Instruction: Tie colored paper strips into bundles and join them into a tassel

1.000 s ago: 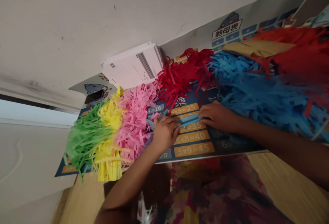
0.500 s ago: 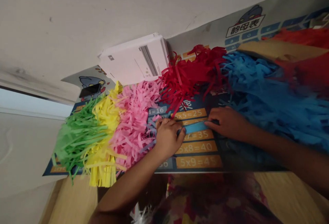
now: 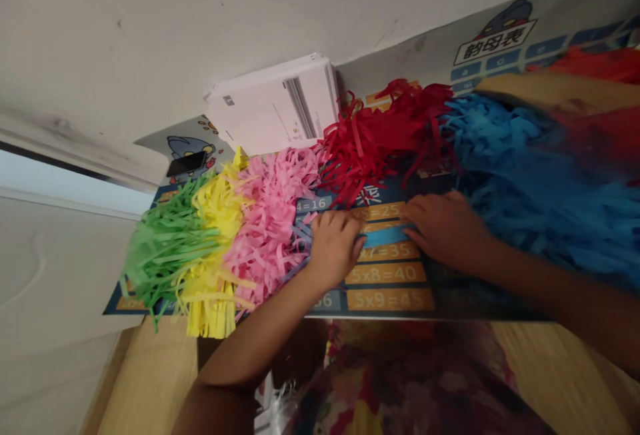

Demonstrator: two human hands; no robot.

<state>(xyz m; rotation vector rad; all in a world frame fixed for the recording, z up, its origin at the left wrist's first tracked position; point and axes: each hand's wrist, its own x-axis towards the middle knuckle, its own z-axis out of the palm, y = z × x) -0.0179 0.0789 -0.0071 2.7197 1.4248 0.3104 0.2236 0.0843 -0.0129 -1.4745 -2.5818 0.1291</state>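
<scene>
The flat blue paper strip (image 3: 384, 237) stretches between my left hand (image 3: 334, 248) and right hand (image 3: 445, 228), each grip pinched closed on it, over the dark-blue printed poster (image 3: 390, 299).

Between left hand (image 3: 336, 248) and right hand (image 3: 447, 230), the blue strip (image 3: 384, 236) shows broader than a second ago.

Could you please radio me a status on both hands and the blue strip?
Left hand and right hand gripping blue strip. Strip spans between them, over printed chart. Pink fringe close beside left hand; strip's middle in plain view.
</scene>
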